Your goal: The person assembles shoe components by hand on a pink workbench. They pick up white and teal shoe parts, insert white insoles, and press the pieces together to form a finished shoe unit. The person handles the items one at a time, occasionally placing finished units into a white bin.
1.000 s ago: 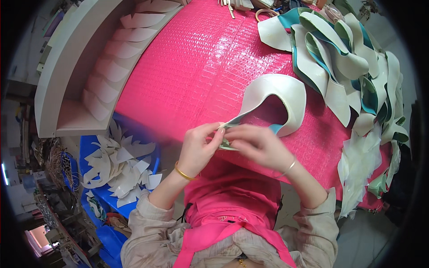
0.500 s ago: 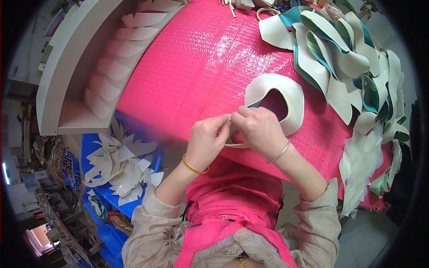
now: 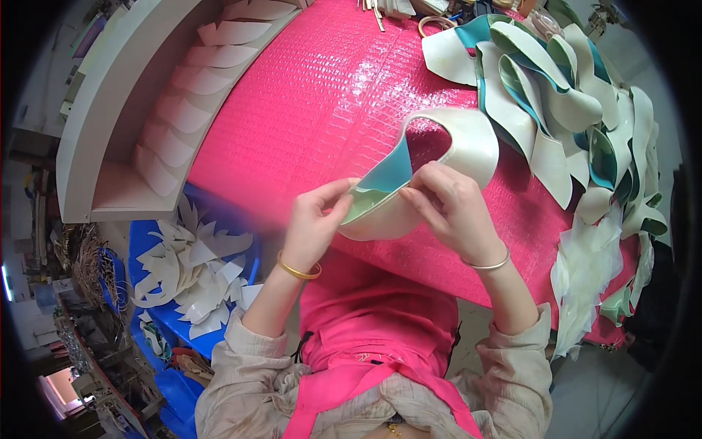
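Observation:
A white shoe upper with teal and pale green lining lies over the pink table near its front edge, its opening facing up. My left hand pinches the upper's left edge between thumb and fingers. With thumb and fingertips closed, my right hand grips the rim of the same upper farther right. Between the two hands the rim is spread, and the green and teal inside shows. Some fingertips are hidden behind the material.
A heap of similar uppers covers the table's right side, with thin translucent sheets hanging at the edge. On the left stands a pale shelf holding a row of white curved pieces. Below it, a blue bin contains white cut pieces.
My hands were close together at the upper's front edge; they are now apart, the right one farther right. The upper has been turned and its lining opened to view.

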Demonstrator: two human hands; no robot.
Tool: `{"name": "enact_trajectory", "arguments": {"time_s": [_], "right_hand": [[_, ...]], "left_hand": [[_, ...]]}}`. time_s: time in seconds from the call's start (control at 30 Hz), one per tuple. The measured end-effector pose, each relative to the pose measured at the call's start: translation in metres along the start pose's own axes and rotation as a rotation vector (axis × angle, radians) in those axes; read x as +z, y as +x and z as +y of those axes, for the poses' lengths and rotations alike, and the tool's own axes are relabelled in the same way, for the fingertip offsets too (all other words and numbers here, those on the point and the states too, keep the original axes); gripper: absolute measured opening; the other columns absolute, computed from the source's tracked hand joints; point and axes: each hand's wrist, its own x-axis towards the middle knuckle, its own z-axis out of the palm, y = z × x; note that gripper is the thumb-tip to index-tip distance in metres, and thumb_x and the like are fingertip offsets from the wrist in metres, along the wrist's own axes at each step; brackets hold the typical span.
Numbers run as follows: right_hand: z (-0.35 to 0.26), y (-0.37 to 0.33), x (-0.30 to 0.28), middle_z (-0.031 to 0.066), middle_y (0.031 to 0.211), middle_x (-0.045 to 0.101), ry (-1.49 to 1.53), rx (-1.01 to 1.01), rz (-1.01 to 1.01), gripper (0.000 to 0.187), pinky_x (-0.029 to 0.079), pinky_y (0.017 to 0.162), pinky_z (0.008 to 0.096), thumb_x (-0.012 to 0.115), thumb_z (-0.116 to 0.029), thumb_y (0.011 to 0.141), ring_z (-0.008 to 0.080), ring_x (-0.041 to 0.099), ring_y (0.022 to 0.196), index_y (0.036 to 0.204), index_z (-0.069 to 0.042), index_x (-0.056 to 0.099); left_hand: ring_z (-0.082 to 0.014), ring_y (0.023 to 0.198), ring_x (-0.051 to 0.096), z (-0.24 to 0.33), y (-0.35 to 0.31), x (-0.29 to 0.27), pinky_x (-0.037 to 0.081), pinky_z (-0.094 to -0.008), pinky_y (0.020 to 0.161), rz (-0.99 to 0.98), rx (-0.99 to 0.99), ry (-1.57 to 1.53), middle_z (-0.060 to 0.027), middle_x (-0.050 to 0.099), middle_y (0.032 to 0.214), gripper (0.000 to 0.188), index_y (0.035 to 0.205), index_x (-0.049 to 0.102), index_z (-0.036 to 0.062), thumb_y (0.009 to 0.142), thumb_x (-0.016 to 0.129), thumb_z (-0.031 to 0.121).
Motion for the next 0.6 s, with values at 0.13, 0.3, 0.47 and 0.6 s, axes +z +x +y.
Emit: {"name": "enact_trajectory", "arguments": {"time_s": [0.13,0.3,0.47,0.6], "right_hand": [[-0.014,0.012,0.002,0.0119,0.07,0.049,-0.218,-0.127,0.043,0.024,0.043,0.058,0.0384,0.067,-0.019,0.072,0.03,0.054,0.062,0.074,-0.004,0.048],[-0.008,0.008,0.021,0.0101,0.067,0.054,-0.359,-0.201,-0.186,0.028,0.046,0.057,0.0369,0.069,-0.025,0.064,0.0261,0.058,0.062,0.072,-0.005,0.051],[-0.006,0.006,0.026,0.01,0.066,0.055,-0.462,-0.224,-0.241,0.029,0.047,0.056,0.0343,0.068,-0.027,0.066,0.0245,0.059,0.063,0.072,-0.004,0.052],[-0.004,0.007,0.022,0.0097,0.067,0.055,-0.446,-0.323,-0.265,0.029,0.047,0.054,0.0342,0.068,-0.026,0.064,0.0241,0.059,0.062,0.071,-0.003,0.052]], "left_hand": [[-0.0138,0.083,0.061,0.003,-0.004,0.009,0.049,-0.0246,0.07,0.035,0.086,0.084,-0.0089,0.063,0.09,0.021,0.1,0.062,-0.0034,0.08,0.057,0.003],[-0.016,0.075,0.064,0.007,-0.005,0.021,0.05,-0.0274,0.067,0.024,0.048,0.016,-0.0132,0.066,0.083,0.018,0.095,0.063,-0.0042,0.08,0.057,0.004],[-0.0114,0.073,0.061,0.002,-0.008,0.022,0.048,-0.024,0.064,0.009,0.063,0.087,-0.0105,0.065,0.081,0.018,0.095,0.063,-0.0063,0.082,0.058,0.005],[-0.0187,0.066,0.063,0.008,-0.009,0.025,0.05,-0.0288,0.058,0.019,0.142,0.19,-0.016,0.064,0.076,0.017,0.092,0.063,-0.0042,0.08,0.058,0.006]]}}
